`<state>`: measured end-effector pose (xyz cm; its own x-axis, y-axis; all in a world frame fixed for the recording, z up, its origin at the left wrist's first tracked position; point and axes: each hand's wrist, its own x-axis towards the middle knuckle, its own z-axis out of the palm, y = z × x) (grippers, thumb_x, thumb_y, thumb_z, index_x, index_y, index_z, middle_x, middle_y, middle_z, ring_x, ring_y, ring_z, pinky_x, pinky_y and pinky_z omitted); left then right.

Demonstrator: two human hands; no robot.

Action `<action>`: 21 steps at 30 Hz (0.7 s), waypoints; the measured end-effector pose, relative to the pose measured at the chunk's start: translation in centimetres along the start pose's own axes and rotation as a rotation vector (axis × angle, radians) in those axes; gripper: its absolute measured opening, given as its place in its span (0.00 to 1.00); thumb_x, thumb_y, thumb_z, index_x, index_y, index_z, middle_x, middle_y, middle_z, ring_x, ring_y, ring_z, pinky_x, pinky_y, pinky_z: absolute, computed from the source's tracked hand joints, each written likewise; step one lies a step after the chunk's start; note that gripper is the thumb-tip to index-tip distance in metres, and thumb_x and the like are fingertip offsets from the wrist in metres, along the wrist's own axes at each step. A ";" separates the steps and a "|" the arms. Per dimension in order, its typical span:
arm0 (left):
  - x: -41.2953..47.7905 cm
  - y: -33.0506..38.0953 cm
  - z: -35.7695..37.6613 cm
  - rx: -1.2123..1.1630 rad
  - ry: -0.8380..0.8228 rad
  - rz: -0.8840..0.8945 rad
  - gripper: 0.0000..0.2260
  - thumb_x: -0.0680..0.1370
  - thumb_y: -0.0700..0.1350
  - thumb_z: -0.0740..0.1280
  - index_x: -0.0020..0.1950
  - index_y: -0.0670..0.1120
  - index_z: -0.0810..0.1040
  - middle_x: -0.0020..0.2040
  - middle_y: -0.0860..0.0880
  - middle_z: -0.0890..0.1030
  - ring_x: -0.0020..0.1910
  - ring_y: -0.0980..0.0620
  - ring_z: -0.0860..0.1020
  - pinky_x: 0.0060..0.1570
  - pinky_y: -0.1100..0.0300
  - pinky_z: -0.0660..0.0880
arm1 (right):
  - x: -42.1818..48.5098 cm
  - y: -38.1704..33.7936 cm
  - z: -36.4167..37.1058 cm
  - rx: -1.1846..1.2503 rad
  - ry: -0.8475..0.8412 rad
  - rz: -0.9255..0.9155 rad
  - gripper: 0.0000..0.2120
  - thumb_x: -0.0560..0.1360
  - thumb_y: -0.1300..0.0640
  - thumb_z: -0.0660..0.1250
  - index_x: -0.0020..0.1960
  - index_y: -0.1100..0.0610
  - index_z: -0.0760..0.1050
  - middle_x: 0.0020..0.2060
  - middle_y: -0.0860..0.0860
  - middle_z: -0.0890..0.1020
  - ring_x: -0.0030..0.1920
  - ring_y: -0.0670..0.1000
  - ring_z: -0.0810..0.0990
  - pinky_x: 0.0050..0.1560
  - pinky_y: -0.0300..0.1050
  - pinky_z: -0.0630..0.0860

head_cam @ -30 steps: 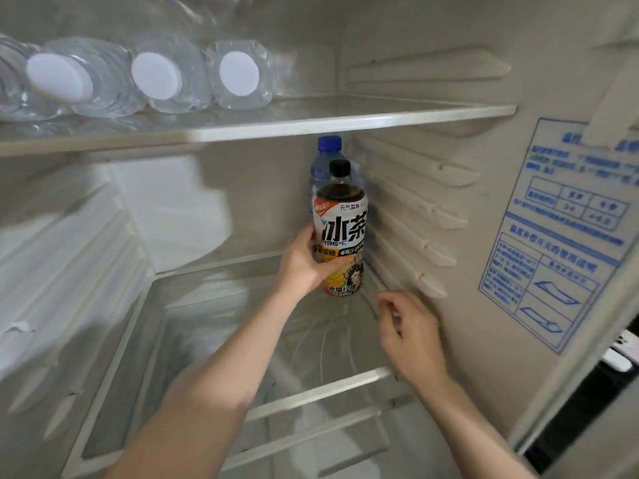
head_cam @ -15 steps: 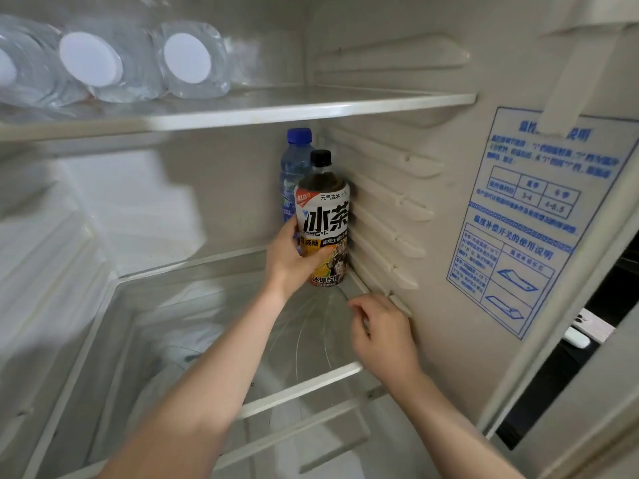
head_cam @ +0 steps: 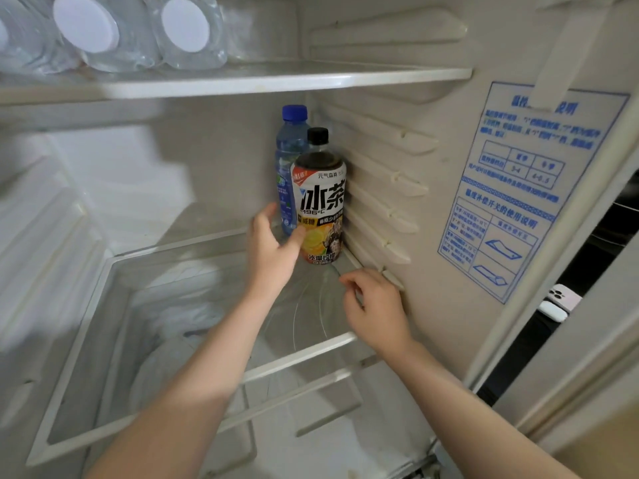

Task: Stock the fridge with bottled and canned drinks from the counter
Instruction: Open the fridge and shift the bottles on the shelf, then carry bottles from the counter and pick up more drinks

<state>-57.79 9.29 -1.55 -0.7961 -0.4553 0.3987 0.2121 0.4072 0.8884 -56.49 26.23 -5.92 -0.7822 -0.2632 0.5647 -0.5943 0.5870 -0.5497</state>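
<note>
Beside the upright tea bottle (head_cam: pixel 320 205), left hand (head_cam: pixel 273 255) open, thumb touching.

I see a softly, evenly lit fridge interior (head_cam: pixel 207 174), pale and low in contrast, with no hard glare. The left wall smears with motion blur; the blue instruction sticker (head_cam: pixel 518 188) on the right reads slightly soft. Wide-angle distortion bends the upper shelf (head_cam: pixel 242 81) and edges. The gap at far right is dark.

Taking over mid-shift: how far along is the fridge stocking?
Done: clear bottles lie on the top shelf; a blue-capped water bottle stands at the back right. In hand: left hand opening off the iced tea bottle, standing on the glass shelf. Counter stock is out of view.
</note>
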 end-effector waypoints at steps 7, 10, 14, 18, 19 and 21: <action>-8.2 4.9 0.0 -0.203 -0.050 0.183 0.15 0.75 0.38 0.66 0.58 0.53 0.71 0.53 0.58 0.77 0.55 0.59 0.77 0.60 0.56 0.73 | -6.8 -2.5 -5.6 0.006 -0.040 -0.147 0.10 0.72 0.67 0.62 0.51 0.61 0.78 0.45 0.54 0.80 0.45 0.51 0.78 0.44 0.44 0.75; -13.0 7.1 1.8 -0.225 -0.143 0.273 0.16 0.75 0.43 0.64 0.58 0.60 0.70 0.53 0.59 0.78 0.56 0.55 0.77 0.58 0.54 0.73 | -12.1 -2.0 -10.0 -0.094 -0.054 -0.141 0.11 0.72 0.69 0.62 0.52 0.62 0.78 0.46 0.54 0.80 0.44 0.53 0.80 0.39 0.45 0.76; -21.4 8.2 5.1 -0.247 -0.334 0.402 0.14 0.76 0.44 0.63 0.59 0.59 0.70 0.54 0.58 0.77 0.56 0.55 0.77 0.59 0.58 0.72 | -22.4 -0.5 -16.4 -0.216 -0.041 0.033 0.11 0.72 0.68 0.62 0.51 0.61 0.78 0.45 0.52 0.80 0.39 0.49 0.78 0.34 0.41 0.73; -31.7 8.2 9.1 -0.237 -0.627 0.316 0.11 0.76 0.43 0.64 0.58 0.53 0.73 0.51 0.57 0.79 0.53 0.62 0.76 0.56 0.69 0.71 | -36.4 0.3 -23.4 -0.375 0.040 0.471 0.10 0.73 0.65 0.63 0.51 0.56 0.79 0.46 0.48 0.81 0.33 0.48 0.77 0.31 0.44 0.75; -34.5 8.0 10.2 -0.194 -0.733 0.295 0.10 0.76 0.42 0.65 0.57 0.50 0.74 0.51 0.56 0.79 0.52 0.61 0.76 0.56 0.68 0.71 | -40.5 0.2 -24.9 -0.391 0.073 0.613 0.10 0.74 0.65 0.64 0.52 0.56 0.79 0.47 0.48 0.81 0.36 0.50 0.79 0.35 0.48 0.77; -40.3 7.4 12.3 -0.067 -0.981 0.231 0.10 0.77 0.40 0.66 0.58 0.46 0.75 0.52 0.53 0.78 0.54 0.55 0.77 0.56 0.64 0.70 | -48.9 -0.8 -27.4 -0.406 0.123 0.930 0.10 0.75 0.63 0.64 0.55 0.55 0.78 0.49 0.48 0.80 0.42 0.50 0.79 0.44 0.50 0.77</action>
<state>-31.10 40.34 -13.86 -0.8396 0.4938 0.2262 0.4274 0.3437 0.8361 -12.66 59.55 -16.20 -0.8633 0.4961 0.0929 0.3642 0.7398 -0.5658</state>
